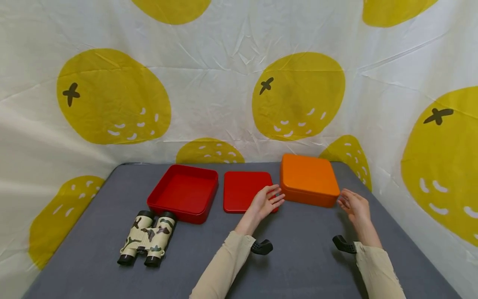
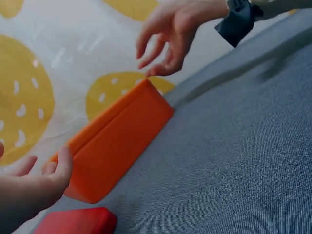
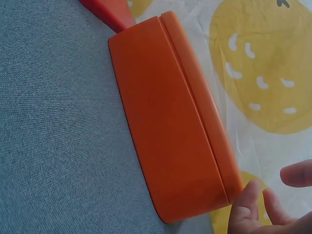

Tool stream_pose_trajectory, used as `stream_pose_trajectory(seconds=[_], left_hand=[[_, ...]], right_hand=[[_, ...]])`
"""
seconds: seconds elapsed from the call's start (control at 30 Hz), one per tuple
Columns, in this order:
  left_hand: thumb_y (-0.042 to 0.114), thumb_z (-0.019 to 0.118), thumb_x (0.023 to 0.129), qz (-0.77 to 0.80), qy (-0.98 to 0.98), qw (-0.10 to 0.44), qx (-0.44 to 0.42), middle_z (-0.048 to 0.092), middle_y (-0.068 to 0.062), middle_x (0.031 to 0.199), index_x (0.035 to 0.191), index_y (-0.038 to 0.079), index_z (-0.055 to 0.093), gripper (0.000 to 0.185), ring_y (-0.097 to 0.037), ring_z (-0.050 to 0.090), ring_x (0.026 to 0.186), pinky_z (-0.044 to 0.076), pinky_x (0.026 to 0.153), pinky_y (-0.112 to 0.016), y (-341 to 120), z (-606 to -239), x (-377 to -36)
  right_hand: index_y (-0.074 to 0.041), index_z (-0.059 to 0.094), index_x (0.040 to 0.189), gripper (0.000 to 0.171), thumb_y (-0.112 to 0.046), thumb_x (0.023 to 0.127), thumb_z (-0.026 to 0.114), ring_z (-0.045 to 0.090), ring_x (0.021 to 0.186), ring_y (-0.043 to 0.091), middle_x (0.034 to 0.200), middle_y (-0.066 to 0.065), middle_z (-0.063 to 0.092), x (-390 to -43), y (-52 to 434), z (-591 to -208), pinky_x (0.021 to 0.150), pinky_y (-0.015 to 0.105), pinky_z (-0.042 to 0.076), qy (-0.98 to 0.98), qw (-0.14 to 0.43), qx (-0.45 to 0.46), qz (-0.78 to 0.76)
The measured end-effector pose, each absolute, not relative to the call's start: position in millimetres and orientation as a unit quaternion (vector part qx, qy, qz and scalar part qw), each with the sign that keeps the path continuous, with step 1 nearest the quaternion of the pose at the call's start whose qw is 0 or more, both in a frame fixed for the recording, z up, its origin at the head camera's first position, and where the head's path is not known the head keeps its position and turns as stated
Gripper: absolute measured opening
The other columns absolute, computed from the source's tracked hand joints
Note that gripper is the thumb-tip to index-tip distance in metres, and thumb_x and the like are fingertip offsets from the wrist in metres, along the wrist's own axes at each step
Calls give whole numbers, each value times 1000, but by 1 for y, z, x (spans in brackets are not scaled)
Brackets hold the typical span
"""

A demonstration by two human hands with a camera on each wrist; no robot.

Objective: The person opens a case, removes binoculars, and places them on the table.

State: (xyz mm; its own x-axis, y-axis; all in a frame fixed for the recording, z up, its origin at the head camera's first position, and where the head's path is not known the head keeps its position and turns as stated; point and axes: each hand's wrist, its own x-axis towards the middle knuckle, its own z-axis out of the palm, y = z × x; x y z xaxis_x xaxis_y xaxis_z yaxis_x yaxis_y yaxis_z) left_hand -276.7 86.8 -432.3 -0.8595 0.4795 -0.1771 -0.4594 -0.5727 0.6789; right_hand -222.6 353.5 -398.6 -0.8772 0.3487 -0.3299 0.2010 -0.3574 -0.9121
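Note:
A closed orange box (image 1: pixel 309 176) with a lid seam round its side stands at the back right of the table. My left hand (image 1: pixel 266 201), fingers extended, is at its left side, above the edge of a flat red lid (image 1: pixel 244 190). My right hand (image 1: pixel 355 206) is by its front right corner, the fingers loosely bent. In the left wrist view the right fingertips (image 2: pixel 155 72) are at the box's top corner; whether they touch it I cannot tell. The left fingers (image 2: pixel 63 165) appear beside the opposite end. Neither hand grips anything.
An open red box (image 1: pixel 183 193) stands left of the red lid. Camouflage binoculars (image 1: pixel 148 238) lie in front of that box, at its near left. The grey table (image 1: pixel 298 265) meets a white curtain with yellow fruit prints (image 1: pixel 209 95) behind and at the sides.

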Motion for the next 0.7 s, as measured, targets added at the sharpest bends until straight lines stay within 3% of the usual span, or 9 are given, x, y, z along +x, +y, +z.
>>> stream_pose_trajectory(seconds=[0.1,0.17,0.23,0.33,0.53,0.7], left_hand=[[23,34,94,885,373,279,20,27,-21,141,136,-3,30,49,-40,30,129,26,108,-44,91,-434,-278],[23,36,94,886,367,282,14,29,-20,141,135,-2,32,49,-39,31,129,27,107,-45,95,-435,-280],[23,36,94,885,371,283,11,30,-19,140,135,-2,33,48,-39,31,129,28,107,-45,99,-435,-282],[23,36,94,883,379,278,1,29,-20,141,134,-2,33,47,-39,33,128,29,106,-45,103,-436,-285],[22,34,94,881,394,262,-20,30,-22,139,133,-3,34,46,-40,34,126,30,105,-46,108,-436,-290],[21,35,93,884,392,255,-22,26,-21,141,134,-3,32,47,-41,32,127,30,105,-46,109,-433,-294]], right_hand=[[-24,59,72,17,-16,86,53,57,65,3,76,-14,55,-225,351,-401,64,17,51,-573,49,-252,778],[-22,58,86,9,-16,87,52,57,65,2,85,-13,52,-227,349,-402,65,16,51,-586,50,-259,766],[-19,55,108,22,-16,87,52,57,65,1,93,-10,47,-229,349,-404,66,15,51,-597,49,-270,754],[-8,33,136,52,-17,87,51,57,64,0,94,-10,45,-232,349,-406,65,15,51,-613,41,-271,741],[4,11,140,67,-18,89,48,58,63,0,68,-13,54,-235,354,-409,65,17,52,-630,15,-249,735],[5,4,141,71,-18,89,47,59,63,2,68,-10,55,-239,361,-407,67,19,53,-637,-7,-246,731]])
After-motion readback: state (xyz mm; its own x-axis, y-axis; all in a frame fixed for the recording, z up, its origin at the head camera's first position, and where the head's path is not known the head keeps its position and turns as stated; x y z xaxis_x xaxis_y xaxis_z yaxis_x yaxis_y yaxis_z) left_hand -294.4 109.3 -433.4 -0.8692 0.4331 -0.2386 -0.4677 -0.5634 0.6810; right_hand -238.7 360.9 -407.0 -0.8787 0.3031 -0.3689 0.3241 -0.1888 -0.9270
